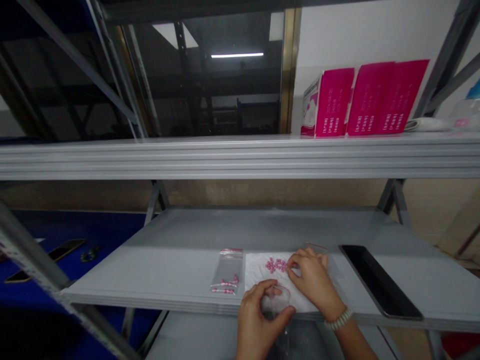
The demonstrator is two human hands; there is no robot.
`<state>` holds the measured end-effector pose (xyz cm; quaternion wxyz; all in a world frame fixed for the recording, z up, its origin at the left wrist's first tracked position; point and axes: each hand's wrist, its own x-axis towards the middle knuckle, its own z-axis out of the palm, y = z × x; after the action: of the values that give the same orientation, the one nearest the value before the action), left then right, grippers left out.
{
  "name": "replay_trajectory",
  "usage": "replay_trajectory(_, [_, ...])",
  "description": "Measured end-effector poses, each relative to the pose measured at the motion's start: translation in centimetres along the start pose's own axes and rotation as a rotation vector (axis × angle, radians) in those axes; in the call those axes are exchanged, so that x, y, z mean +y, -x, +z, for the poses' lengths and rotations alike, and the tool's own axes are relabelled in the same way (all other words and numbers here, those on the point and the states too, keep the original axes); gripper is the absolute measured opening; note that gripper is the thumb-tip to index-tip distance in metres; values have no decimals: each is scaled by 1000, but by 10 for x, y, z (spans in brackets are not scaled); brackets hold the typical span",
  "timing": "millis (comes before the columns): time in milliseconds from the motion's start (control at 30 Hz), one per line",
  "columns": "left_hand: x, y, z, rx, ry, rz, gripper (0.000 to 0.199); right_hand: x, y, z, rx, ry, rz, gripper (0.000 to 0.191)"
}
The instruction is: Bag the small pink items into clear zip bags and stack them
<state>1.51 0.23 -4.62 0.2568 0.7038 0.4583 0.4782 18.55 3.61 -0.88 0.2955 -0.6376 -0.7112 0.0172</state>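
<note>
Small pink beads [275,265] lie in a loose cluster on a white paper tissue [255,272] near the shelf's front edge. My right hand [313,277] is at the cluster's right side, thumb and forefinger curled close together. What sits between those fingertips is too small to make out. Below the tissue, my left hand [258,317] has its fingers curled around a thin string [288,291]. The string forms a loop between forefinger and thumb, whose tips are apart, and a strand hangs lower. Left of the tissue rests a clear zip bag [228,267] with pink and white beads inside.
A black tablet-like slab [378,280] lies on the grey shelf [180,260] to the right. Pink boxes [375,100] stand on the upper shelf, whose metal edge [210,159] crosses the view. Phones [67,248] lie on a blue surface at left.
</note>
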Motion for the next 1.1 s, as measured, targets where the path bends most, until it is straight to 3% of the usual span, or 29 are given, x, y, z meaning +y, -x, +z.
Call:
replay_trajectory(167, [-4,2,0,-14,4,-12,43,-2,-3,11,3,10,2,16])
replay_trajectory(333, [-5,1,1,-20,6,-22,43,-8,-1,-2,3,-33,-10,16])
replay_trajectory(500, [0,-1,2,18,22,-14,41,-20,14,-22,-70,-400,-102,8])
replay_trajectory(667, [11,-2,2,79,9,37,43,-32,38,-19,-4,-624,14,4])
replay_trajectory(867, [22,3,-9,94,87,29,64,-39,45,-17,-93,-894,124,7])
replay_trajectory(1033, [33,-2,-27,-2,364,-194,20,-42,46,-17,2,-1052,233,9])
replay_trajectory(1100, [37,-5,-32,14,377,-213,22,-43,48,-18,29,-1075,235,11])
